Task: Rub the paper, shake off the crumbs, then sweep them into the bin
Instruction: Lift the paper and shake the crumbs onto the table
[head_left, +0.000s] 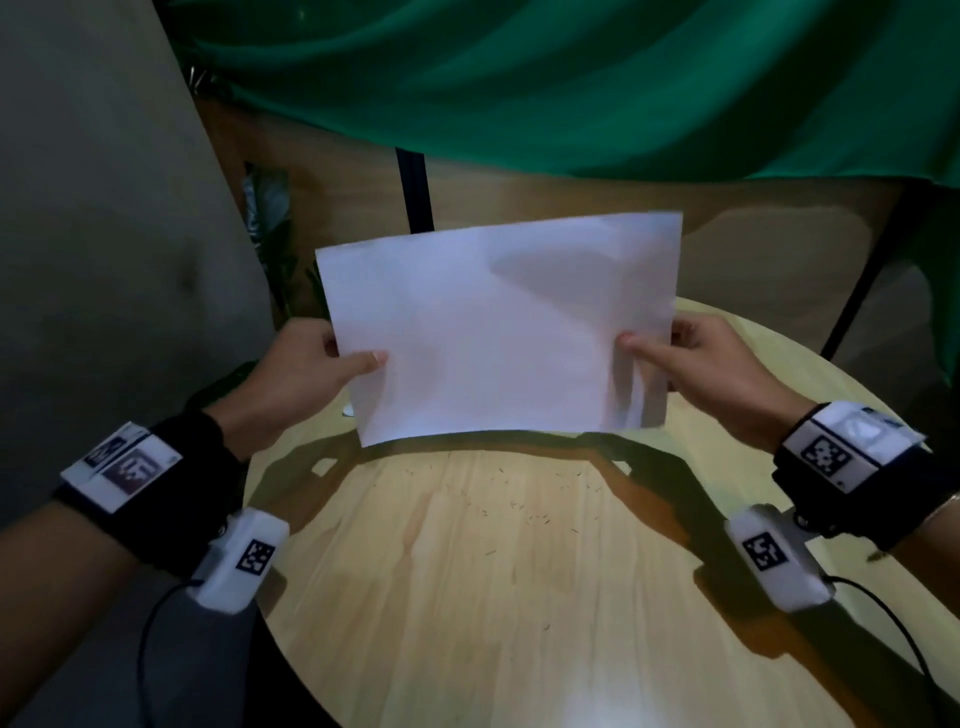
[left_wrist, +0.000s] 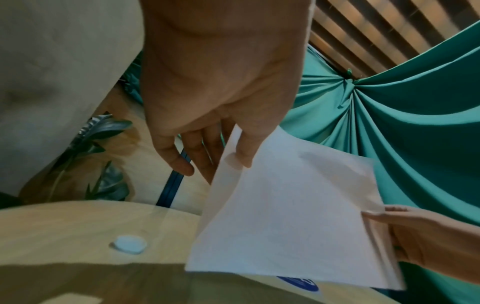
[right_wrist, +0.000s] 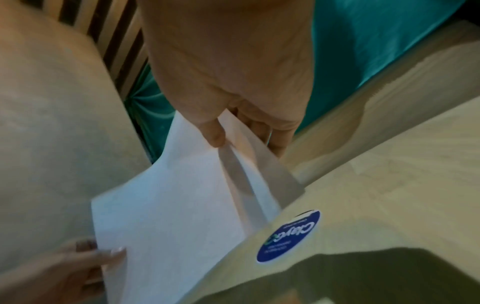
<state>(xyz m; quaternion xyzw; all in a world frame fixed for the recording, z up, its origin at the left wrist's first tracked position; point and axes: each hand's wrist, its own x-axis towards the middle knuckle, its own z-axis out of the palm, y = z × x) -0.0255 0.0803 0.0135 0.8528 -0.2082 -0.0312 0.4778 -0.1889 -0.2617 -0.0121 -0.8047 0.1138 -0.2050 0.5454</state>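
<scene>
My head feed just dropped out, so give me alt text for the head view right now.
Both hands hold a white sheet of paper up above a round wooden table: left hand pinches its left edge, right hand its right edge. Small dark crumbs lie scattered on the table below.

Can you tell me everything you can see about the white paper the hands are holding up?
The paper is a plain white sheet, thin and bendy, with nothing visible written on it. It is held up in the air above the round wooden table, tilted. The left hand pinches its left edge and the right hand pinches its right edge, where it creases. Tiny dark crumbs lie on the table below.
</scene>
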